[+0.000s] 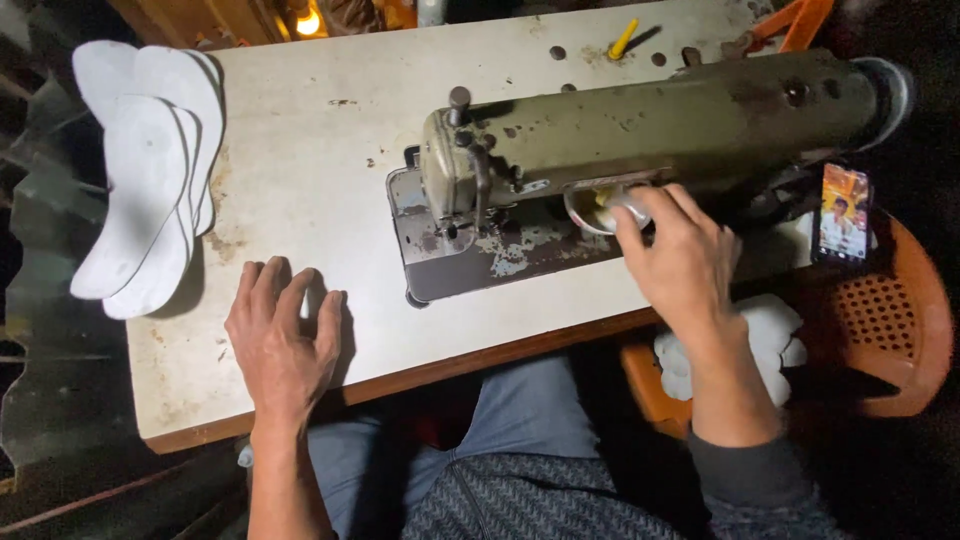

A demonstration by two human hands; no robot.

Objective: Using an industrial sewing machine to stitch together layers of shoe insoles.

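An old olive sewing machine [640,130] is set on a worn white table [300,160]. The left hand [285,335] is laid flat, palm down, fingers spread, on the table left of the machine's base, nothing held. The right hand [680,255] is reached in under the machine's arm, wrist bent, fingertips curled round a small shiny round part [620,205]; how tightly it's pinched can't be told. White insoles [150,175] are stacked well left of the machine, and a phone [843,213] is propped at its right end.
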